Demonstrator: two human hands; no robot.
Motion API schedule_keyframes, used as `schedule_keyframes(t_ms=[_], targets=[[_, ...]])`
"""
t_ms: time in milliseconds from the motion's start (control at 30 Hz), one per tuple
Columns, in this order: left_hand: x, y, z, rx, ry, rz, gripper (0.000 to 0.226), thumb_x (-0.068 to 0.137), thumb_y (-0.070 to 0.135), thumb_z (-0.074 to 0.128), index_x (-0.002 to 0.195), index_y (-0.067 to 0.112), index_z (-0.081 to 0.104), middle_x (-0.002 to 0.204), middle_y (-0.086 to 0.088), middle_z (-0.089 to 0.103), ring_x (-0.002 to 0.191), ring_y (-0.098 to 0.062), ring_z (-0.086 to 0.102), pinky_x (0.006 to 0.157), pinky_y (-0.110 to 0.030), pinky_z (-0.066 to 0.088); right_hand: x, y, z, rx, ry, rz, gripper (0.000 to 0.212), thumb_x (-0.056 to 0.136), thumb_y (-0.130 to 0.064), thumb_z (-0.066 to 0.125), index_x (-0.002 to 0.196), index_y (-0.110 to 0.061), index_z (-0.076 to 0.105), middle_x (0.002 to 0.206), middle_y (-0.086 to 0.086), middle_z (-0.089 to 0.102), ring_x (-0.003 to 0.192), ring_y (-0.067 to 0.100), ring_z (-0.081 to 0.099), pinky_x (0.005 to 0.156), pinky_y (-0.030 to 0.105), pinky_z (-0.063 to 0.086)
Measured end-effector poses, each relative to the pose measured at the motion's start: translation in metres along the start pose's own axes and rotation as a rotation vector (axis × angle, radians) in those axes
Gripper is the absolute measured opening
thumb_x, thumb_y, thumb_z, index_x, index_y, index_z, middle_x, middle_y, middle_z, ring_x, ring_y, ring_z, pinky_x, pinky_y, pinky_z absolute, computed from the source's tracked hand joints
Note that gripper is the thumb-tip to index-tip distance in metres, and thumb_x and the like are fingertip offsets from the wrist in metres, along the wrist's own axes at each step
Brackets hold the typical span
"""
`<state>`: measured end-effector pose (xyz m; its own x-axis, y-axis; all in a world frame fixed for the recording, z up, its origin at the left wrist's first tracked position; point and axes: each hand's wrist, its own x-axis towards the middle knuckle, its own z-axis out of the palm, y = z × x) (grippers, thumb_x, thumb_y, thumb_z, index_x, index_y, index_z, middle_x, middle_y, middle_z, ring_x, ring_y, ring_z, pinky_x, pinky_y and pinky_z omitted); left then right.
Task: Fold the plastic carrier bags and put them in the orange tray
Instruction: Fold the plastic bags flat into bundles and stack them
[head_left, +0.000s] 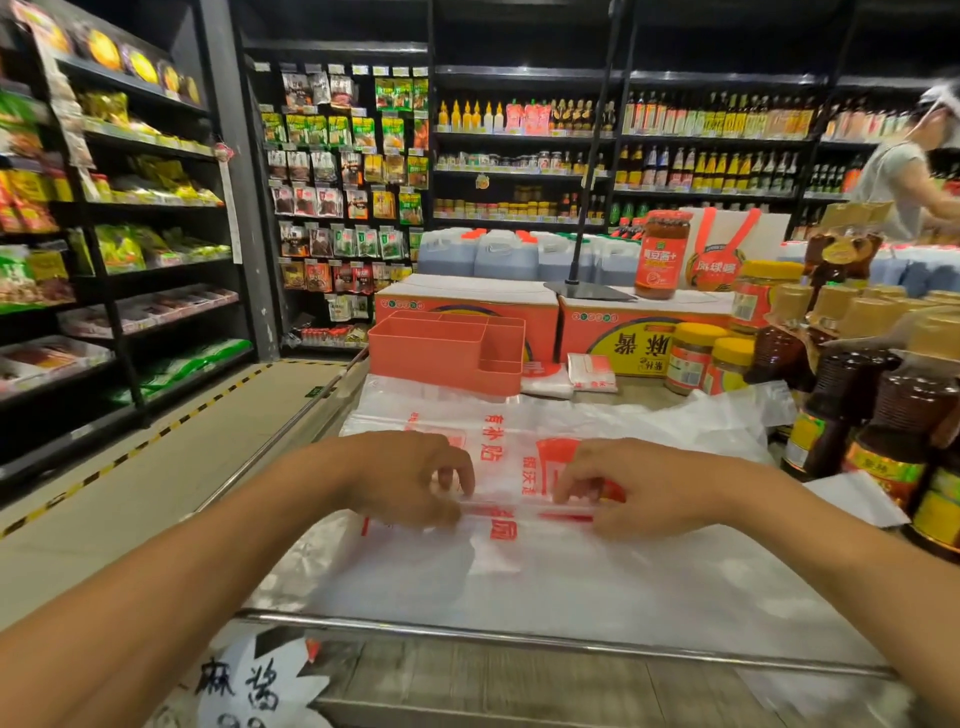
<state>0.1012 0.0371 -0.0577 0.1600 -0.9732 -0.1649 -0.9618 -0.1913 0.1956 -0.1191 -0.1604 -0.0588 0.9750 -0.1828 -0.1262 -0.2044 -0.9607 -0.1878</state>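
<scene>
Bright shop lighting, dark upper corners, curved wide-angle edges, slightly soft detail.

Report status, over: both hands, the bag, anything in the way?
Left hand and right hand both pinching the carrier bag, mid-fold. Orange tray beyond, untouched. Loose bags lie between; no hard obstacle.

The bench (641, 397) in front of me has a chrome rail (519, 635) along its near side. A white plastic carrier bag (519, 571) with red print lies flat over most of the near surface, and a loose crumpled bag (701, 421) lies beside it on my right. The orange tray (441, 348) stands at the flat bag's far end, with small folded bags (592, 371) just right of it. Orange cardboard boxes (467, 306) stand behind. Yellow-lidded jars (691, 358) and dark bottles (831, 410) crowd the right side.
</scene>
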Motion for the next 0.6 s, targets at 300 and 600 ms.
schedule_keyframes(t_ms=[300, 600], targets=[[-0.004, 0.001, -0.003, 0.089, 0.226, -0.061, 0.017, 0.091, 0.042, 0.061, 0.108, 0.039, 0.062, 0.112, 0.02, 0.067, 0.098, -0.009, 0.062, 0.085, -0.036, 0.055, -0.003, 0.003, -0.006, 0.109, 0.247, 0.038, 0.015, 0.088, -0.035, 0.056, 0.095, -0.04, 0.068, 0.091, -0.019, 0.068, 0.085, 0.006, 0.062, 0.078, 0.038, 0.054], [0.003, -0.005, -0.005, 0.17, 0.456, -0.173, 0.046, 0.093, 0.041, 0.06, 0.134, 0.041, 0.04, 0.125, 0.012, 0.067, 0.1, -0.016, 0.064, 0.088, -0.037, 0.055, 0.004, 0.013, -0.005, -0.073, 0.462, 0.135, 0.023, 0.094, -0.041, 0.058, 0.116, -0.044, 0.061, 0.111, -0.022, 0.065, 0.097, 0.003, 0.059, 0.08, 0.036, 0.055]])
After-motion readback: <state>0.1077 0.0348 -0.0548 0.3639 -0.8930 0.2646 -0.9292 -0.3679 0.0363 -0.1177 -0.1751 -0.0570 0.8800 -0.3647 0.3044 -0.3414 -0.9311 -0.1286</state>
